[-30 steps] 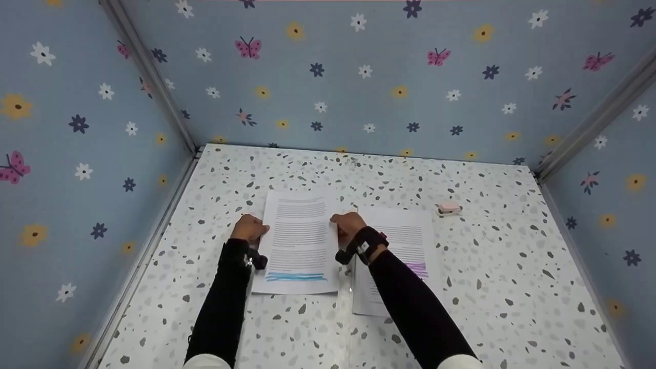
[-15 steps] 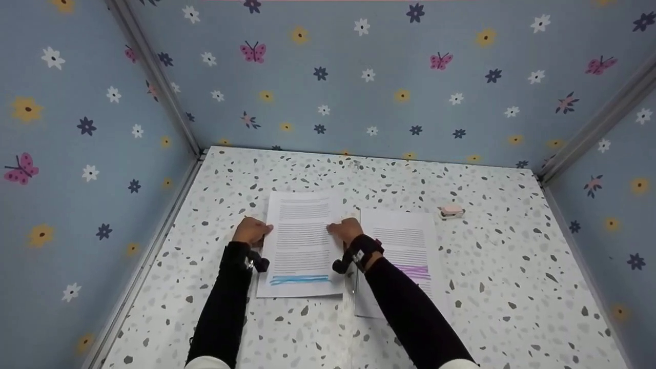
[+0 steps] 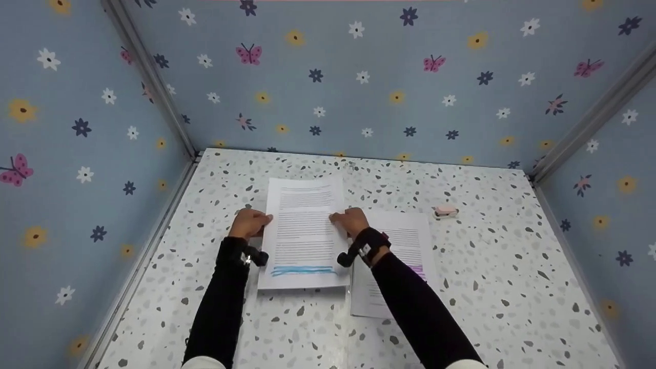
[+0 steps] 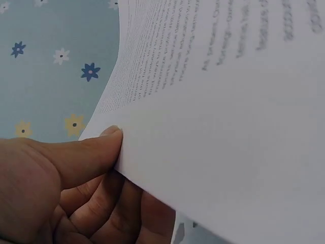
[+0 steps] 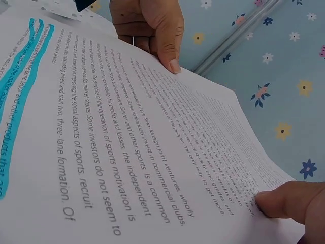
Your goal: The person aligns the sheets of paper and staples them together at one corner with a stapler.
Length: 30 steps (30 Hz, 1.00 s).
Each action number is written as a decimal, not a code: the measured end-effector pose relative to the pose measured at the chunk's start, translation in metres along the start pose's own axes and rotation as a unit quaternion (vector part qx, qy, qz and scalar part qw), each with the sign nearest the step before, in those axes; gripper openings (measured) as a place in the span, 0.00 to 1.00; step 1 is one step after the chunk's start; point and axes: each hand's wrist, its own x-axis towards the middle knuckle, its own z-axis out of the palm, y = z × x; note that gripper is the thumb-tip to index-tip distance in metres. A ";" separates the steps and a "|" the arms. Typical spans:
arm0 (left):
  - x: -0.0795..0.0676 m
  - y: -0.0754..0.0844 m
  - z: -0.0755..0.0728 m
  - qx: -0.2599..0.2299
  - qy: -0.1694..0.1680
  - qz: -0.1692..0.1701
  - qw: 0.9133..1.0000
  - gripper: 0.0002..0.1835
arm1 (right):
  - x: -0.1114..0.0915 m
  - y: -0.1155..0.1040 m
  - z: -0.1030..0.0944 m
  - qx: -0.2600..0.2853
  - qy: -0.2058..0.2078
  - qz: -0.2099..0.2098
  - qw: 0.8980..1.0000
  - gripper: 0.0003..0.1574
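A printed paper sheet with blue highlighter strokes near its bottom is held up between both hands. My left hand pinches its left edge, thumb on the printed face and fingers behind, as the left wrist view shows the hand up close. On the opposite edge my right hand pinches the sheet the same way; in the right wrist view its thumb presses on the print. A second printed stack with purple strokes lies on the table at the right, partly covered by the right forearm.
A small pink stapler lies on the speckled table, right of the purple-marked pages. Flower-patterned walls border the table at the back and both sides. A camera is strapped to each wrist.
Both hands have raised the blue-marked sheet off the table and slightly away from me. The purple-marked pages and stapler stay where they were.
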 end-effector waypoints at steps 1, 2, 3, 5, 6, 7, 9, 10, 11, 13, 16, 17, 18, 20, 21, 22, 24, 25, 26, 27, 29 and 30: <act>-0.001 0.003 0.001 -0.012 -0.002 0.004 1.000 0.16 | -0.001 -0.002 -0.004 0.011 0.001 -0.001 1.000 0.40; -0.003 0.006 0.001 -0.023 -0.005 0.008 1.000 0.17 | -0.002 -0.003 -0.007 0.021 0.003 -0.001 1.000 0.39; -0.004 0.010 0.003 -0.031 -0.007 0.012 0.999 0.17 | -0.003 -0.004 -0.011 0.032 0.003 0.000 0.999 0.36; -0.006 0.017 0.007 -0.041 -0.009 0.019 0.999 0.17 | -0.005 -0.005 -0.019 0.045 0.008 0.001 0.999 0.33; -0.007 0.021 0.010 -0.045 -0.010 0.024 0.999 0.17 | -0.006 -0.006 -0.023 0.050 0.010 0.001 0.999 0.31; -0.008 0.025 0.012 -0.047 -0.013 0.027 0.998 0.17 | -0.006 -0.005 -0.027 0.053 0.013 0.002 0.998 0.32; -0.010 0.032 0.017 -0.044 -0.014 0.033 0.998 0.17 | -0.008 -0.004 -0.037 0.056 0.016 0.003 0.998 0.36; -0.010 0.036 0.020 -0.046 -0.016 0.037 0.998 0.17 | -0.009 -0.004 -0.042 0.056 0.018 0.003 0.998 0.38; -0.011 0.040 0.022 -0.047 -0.019 0.042 0.998 0.17 | -0.010 -0.003 -0.047 0.060 0.018 0.004 0.998 0.38; -0.013 0.049 0.028 -0.048 -0.023 0.050 0.997 0.18 | -0.012 -0.002 -0.057 0.073 0.015 0.003 0.997 0.36; -0.017 0.061 0.036 -0.047 -0.026 0.065 0.996 0.18 | -0.016 0.000 -0.074 0.090 0.014 -0.002 0.996 0.25; -0.018 0.064 0.040 -0.048 -0.030 0.072 0.996 0.18 | -0.017 0.001 -0.080 0.099 0.013 -0.005 0.995 0.21; -0.020 0.068 0.043 -0.049 -0.032 0.078 0.995 0.18 | -0.018 0.002 -0.086 0.105 0.013 -0.009 0.994 0.19; -0.022 0.075 0.051 -0.052 -0.039 0.089 0.994 0.17 | -0.021 0.005 -0.098 0.113 0.014 -0.014 0.993 0.15; -0.023 0.078 0.056 -0.053 -0.043 0.096 0.993 0.17 | -0.023 0.007 -0.104 0.117 0.015 -0.017 0.993 0.15; -0.023 0.081 0.061 -0.054 -0.047 0.100 0.992 0.16 | -0.024 0.009 -0.110 0.124 0.016 -0.019 0.992 0.15; -0.025 0.086 0.072 -0.056 -0.054 0.106 0.991 0.16 | -0.027 0.016 -0.122 0.120 0.019 -0.022 0.992 0.15; -0.025 0.088 0.078 -0.055 -0.057 0.109 0.991 0.15 | -0.029 0.019 -0.128 0.119 0.022 -0.021 0.992 0.15; -0.026 0.090 0.083 -0.055 -0.060 0.112 0.990 0.15 | -0.030 0.023 -0.134 0.116 0.026 -0.019 0.993 0.15; -0.026 0.092 0.089 -0.054 -0.064 0.115 0.990 0.14 | -0.032 0.026 -0.139 0.111 0.030 -0.017 0.993 0.15; -0.027 0.094 0.101 -0.053 -0.071 0.120 0.989 0.12 | -0.034 0.034 -0.149 0.096 0.040 -0.007 0.995 0.16; -0.027 0.095 0.108 -0.052 -0.075 0.123 0.988 0.12 | -0.035 0.038 -0.153 0.095 0.045 -0.003 0.994 0.16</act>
